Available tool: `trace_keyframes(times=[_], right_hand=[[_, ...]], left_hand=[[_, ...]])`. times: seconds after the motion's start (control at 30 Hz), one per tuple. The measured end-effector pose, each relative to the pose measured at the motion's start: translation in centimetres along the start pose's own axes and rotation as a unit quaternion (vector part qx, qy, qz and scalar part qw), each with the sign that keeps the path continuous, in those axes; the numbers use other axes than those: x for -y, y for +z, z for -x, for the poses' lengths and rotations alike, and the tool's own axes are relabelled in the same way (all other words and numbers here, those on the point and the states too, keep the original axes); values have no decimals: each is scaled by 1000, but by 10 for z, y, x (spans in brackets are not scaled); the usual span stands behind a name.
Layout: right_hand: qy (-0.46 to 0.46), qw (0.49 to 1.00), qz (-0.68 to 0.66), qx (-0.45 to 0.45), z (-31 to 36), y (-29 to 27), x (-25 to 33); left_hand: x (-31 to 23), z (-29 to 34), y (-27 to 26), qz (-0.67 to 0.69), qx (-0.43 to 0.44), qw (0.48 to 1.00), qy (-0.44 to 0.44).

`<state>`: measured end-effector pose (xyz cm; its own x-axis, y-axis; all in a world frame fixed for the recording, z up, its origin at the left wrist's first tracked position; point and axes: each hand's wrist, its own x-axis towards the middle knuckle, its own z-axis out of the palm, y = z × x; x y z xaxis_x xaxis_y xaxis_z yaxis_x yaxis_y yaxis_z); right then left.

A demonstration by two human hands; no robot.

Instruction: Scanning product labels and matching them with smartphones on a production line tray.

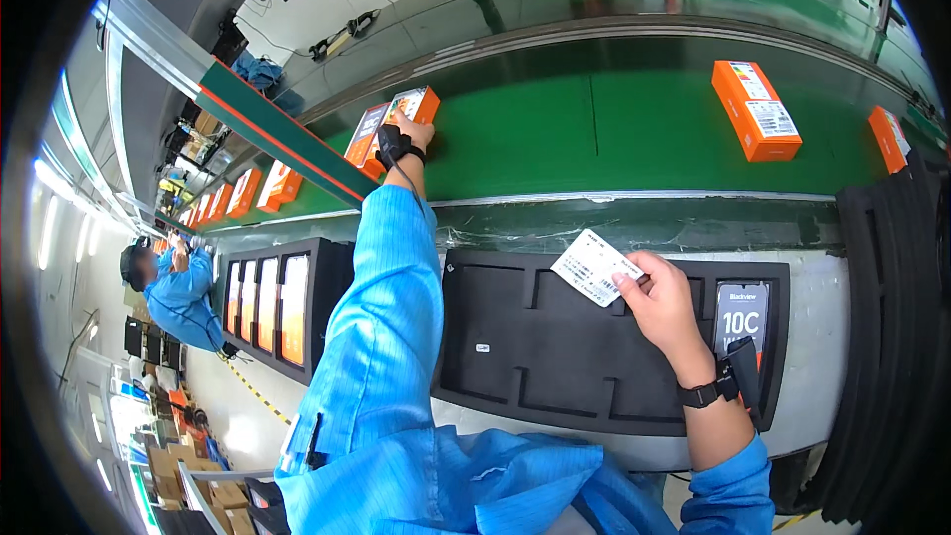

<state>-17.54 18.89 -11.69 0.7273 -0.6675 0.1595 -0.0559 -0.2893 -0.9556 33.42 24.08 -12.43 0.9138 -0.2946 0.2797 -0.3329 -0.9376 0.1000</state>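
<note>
My left hand (408, 129) reaches over the green conveyor belt, its fingers on an orange box (422, 102) with a white label. Right beside that box lies another orange box (366, 133) with a pale face, partly behind a slanted post. In my right hand (659, 302), a white printed card or label sheet (592, 266) is pinched between thumb and fingers. It is held above a black foam tray (555, 391) with several slots. A flat item with a dark grey printed face (738, 309) sits in the tray's right end, partly hidden by my right wrist strap.
Farther right on the belt (515, 154) stand two orange boxes (778, 147), (889, 142). Several more line up at the left (243, 192). A green post (282, 134) slants beside my left arm. Left of me, a second black tray (322, 282) holds boxes, with a person in blue (183, 297) beyond.
</note>
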Motion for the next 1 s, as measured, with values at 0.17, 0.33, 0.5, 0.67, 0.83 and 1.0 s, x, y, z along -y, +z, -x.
trace_keyframes(times=[0.17,0.33,0.5,0.67,0.83,1.0], right_hand=[[-16,1000,-20,12,-2,8,0],[-9,1000,9,26,-5,10,5],[-27,998,24,43,0,9,6],[-27,998,46,31,0,7,9],[-60,996,0,61,-2,20,29],[-19,997,46,62,-1,5,13]], left_hand=[[42,-21,14,126,-14,992,-27],[6,8,26,-119,-145,982,-39],[-15,4,-41,84,88,993,1],[-20,-13,-85,7,-35,998,50],[125,-131,-120,-20,-54,998,27],[34,-64,-86,-247,213,937,128]])
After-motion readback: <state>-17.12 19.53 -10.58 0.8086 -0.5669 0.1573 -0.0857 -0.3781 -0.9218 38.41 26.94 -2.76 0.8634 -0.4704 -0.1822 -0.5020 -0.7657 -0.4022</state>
